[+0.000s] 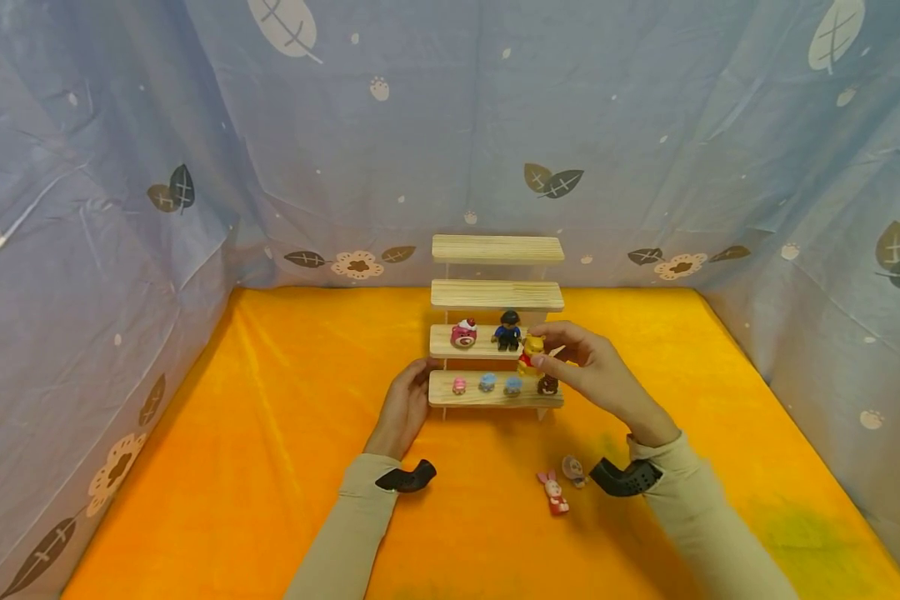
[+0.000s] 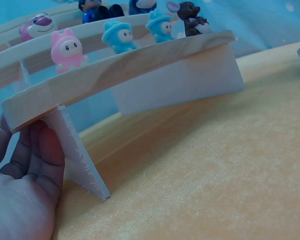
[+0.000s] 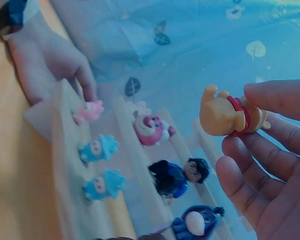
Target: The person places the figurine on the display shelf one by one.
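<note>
Nearest, two cuffed beige sleeves (image 1: 352, 517) reach in over a table (image 1: 465, 542) covered in orange-yellow cloth, each with a black curved device (image 1: 407, 477) at the wrist. On the cloth between the forearms, nearer the right one, lie a pink piglet figurine in red (image 1: 554, 495) and, just beside it, a small grey-brown and pale figurine (image 1: 573, 469) whose details are too small to tell.

Beyond them stands a four-tier display shelf with pale wooden boards (image 1: 495, 295). The left hand (image 1: 407, 406) grips its near left end, fingers curled beneath the lowest board against the white side support. The right hand (image 1: 598, 373) pinches a yellow bear figurine in a red shirt (image 1: 530, 355) between thumb and fingers, holding it head up and slightly tilted in front of the second board's right end.

On the lowest board, left to right, sit a small pink figurine with ears (image 1: 459, 385), two light-blue figurines with brimmed hats (image 1: 487, 382) and a dark-brown mouse-like figurine (image 2: 192, 21). The second board carries a round magenta bear figurine with a white-and-red top (image 1: 463, 334), a black-haired figurine in blue and black (image 1: 507, 332) and, visible from the right wrist, a dark-blue donkey figurine with a pale belly (image 3: 202, 220).

Behind rises a blue-grey curtain printed with leaves and flowers (image 1: 390, 150).
</note>
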`<state>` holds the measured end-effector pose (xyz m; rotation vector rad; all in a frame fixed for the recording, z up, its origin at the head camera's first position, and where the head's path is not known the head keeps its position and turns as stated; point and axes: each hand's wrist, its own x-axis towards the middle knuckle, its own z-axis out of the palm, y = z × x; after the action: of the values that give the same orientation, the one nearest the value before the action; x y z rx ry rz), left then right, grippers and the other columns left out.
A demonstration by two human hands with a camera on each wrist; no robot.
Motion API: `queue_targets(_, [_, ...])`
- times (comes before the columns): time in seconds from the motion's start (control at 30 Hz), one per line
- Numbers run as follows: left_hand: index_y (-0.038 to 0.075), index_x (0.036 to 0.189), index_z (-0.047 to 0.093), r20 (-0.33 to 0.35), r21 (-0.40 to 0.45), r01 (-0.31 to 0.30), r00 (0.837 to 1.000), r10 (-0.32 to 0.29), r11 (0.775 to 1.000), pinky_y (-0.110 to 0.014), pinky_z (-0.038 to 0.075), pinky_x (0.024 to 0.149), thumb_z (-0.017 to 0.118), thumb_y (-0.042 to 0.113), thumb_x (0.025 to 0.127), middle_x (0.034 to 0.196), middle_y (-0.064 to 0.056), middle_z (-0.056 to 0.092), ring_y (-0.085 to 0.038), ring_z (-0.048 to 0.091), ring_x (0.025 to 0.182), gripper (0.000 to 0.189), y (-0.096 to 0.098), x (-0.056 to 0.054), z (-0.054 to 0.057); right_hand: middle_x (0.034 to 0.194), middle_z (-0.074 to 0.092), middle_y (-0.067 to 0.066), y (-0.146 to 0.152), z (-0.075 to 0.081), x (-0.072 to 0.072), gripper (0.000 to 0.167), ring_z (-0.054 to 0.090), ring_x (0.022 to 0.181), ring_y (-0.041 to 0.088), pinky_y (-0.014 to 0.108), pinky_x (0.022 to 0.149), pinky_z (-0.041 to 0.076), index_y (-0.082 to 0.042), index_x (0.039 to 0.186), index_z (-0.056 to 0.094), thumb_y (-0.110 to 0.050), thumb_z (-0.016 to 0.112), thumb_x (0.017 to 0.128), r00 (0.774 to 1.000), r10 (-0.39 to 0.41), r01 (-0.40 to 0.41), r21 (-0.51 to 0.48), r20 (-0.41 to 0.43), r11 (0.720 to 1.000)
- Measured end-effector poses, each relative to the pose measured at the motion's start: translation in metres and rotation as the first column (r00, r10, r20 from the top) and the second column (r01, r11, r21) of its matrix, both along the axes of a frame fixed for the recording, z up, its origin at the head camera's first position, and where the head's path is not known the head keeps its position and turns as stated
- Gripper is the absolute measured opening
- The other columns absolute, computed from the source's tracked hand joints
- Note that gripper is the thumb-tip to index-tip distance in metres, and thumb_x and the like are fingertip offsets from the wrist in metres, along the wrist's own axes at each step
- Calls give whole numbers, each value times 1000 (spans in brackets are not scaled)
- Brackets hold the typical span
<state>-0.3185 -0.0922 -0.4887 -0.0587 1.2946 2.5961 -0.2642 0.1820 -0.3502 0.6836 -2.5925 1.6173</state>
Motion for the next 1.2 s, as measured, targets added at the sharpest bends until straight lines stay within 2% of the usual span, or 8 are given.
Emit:
queue_targets(0.17, [3,116,53,2,8,-2,1000,2,1000,-27,44,100,39,23,109,122,-7,48,-22,46,116,25,0,-1,-1,115,64,7,5,10,-9,38,67,95,17,33,81,58,-6,137,57,-16,63,101,999,-37,37,22,8,999])
queue_targets(0.4, [4,115,53,1,7,-10,1000,10,1000,-27,45,99,39,22,109,120,-7,50,-21,47,114,24,0,0,0,120,61,9,10,20,-22,38,65,96,11,23,79,54,-3,139,54,-11,59,102,998,-34,36,29,-45,999])
queue_targets(0.63, [6,113,55,1,13,-7,1000,7,1000,-27,45,99,39,23,109,120,-6,51,-21,48,113,23,0,0,0,119,59,17,12,30,-34,39,63,94,2,15,85,54,1,141,51,-11,56,104,995,-64,68,51,-79,996])
queue_targets(0.9, [5,114,55,-3,10,-5,1000,5,1000,-26,46,98,38,22,109,120,-6,50,-19,48,112,23,0,1,0,116,61,17,17,42,-43,38,61,90,5,15,79,51,-2,141,52,-12,56,104,987,-114,124,98,-109,987])
queue_targets(1.03, [4,116,54,-11,6,0,1000,0,1000,-27,45,98,38,22,109,121,-6,49,-20,47,113,25,-1,2,1,118,61,16,18,47,-49,39,61,92,10,16,79,50,-3,141,52,-16,56,104,984,-141,154,125,-110,980])
queue_targets(1.2, [4,117,54,-3,-5,4,1000,-4,1000,-29,44,101,39,24,109,122,-7,50,-21,47,116,26,-1,0,-1,121,60,17,19,52,-57,41,59,98,7,14,80,47,-3,143,50,-16,55,105,980,-149,167,136,-133,977])
